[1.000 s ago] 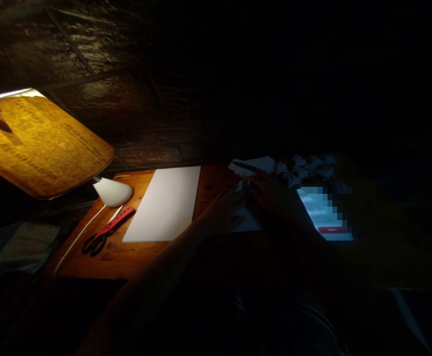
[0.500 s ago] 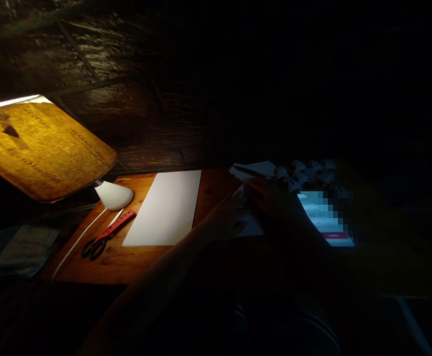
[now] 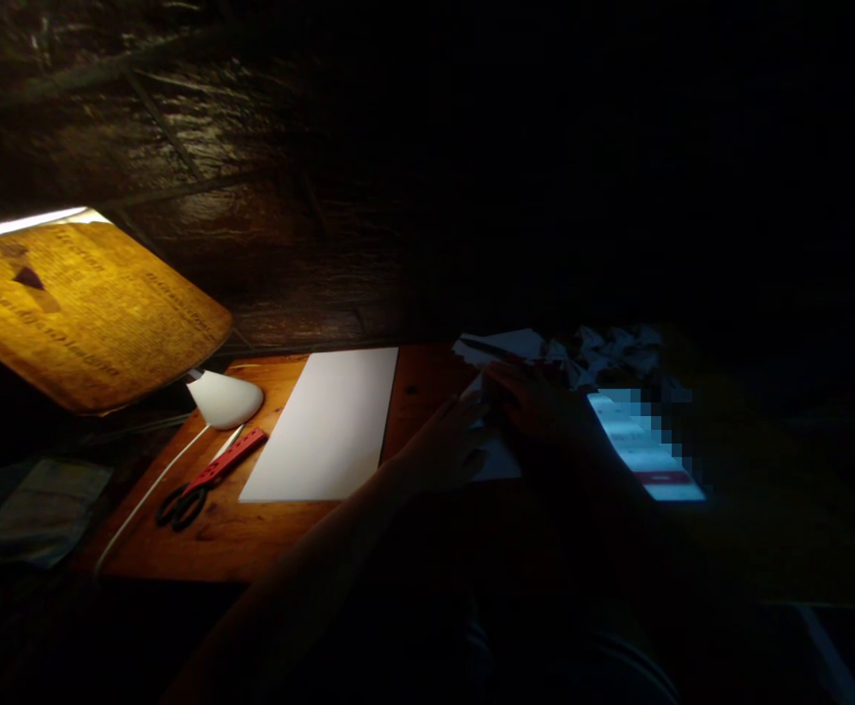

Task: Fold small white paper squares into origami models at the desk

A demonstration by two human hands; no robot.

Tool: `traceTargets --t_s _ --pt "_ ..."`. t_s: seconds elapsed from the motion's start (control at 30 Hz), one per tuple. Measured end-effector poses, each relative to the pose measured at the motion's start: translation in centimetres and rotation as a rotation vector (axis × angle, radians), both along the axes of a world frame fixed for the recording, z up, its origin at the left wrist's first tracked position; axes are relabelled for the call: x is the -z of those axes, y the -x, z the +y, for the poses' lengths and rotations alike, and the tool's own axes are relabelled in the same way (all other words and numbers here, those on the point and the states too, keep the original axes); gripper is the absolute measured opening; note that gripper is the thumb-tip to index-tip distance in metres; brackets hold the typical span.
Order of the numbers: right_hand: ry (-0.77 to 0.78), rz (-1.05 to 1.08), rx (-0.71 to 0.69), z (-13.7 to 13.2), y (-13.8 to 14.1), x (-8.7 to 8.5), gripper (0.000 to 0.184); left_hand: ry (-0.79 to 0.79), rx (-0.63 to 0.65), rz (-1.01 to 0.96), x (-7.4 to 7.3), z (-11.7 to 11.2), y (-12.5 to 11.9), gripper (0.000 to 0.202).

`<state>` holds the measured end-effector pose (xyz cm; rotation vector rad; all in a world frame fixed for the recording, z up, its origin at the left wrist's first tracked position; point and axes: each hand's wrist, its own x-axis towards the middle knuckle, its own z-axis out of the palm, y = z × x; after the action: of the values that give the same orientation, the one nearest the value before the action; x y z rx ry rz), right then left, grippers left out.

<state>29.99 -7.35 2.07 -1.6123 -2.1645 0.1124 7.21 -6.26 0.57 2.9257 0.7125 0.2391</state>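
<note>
In the dim middle of the wooden table, my left hand (image 3: 451, 443) rests at a piece of white paper (image 3: 498, 458), fingers curled over its edge. My right hand (image 3: 526, 394) meets it from the other side, fingertips closed at the top of the same paper. The two hands nearly touch. Shadow hides much of the fingers and the paper's exact shape. Just beyond the hands lie more white paper pieces (image 3: 519, 342) with a dark, narrow object (image 3: 487, 347) across them. A plain white sheet (image 3: 324, 426) lies flat left of my left hand.
Black-handled scissors (image 3: 184, 504) and a red perforated strip (image 3: 228, 458) lie on the table (image 3: 280, 539) at left, near a lamp (image 3: 225, 399) with a yellow shade and white cord. Several crumpled or folded papers (image 3: 607, 354) sit behind a lit screen (image 3: 643, 446) at right.
The whole view has shifted slightly, so the table and lamp appear a little lower. My hands stay together at the paper with hardly any visible movement.
</note>
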Motion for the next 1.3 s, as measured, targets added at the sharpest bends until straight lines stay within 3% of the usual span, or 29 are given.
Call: traceTargets --t_s 0.53,0.9,1.3 --pt "-0.007 -0.021 0.039 0.1 0.1 0.2 0.061 -0.045 0.025 0.020 0.4 0.4 0.5 0.048" --pt "0.045 -0.190 0.030 1.0 0.4 0.6 0.062 -0.045 0.014 0.006 0.4 0.3 0.3 0.046" --pt "0.022 -0.163 0.005 1.3 -0.3 1.5 0.061 -0.017 0.019 0.002 0.6 0.4 0.4 0.048"
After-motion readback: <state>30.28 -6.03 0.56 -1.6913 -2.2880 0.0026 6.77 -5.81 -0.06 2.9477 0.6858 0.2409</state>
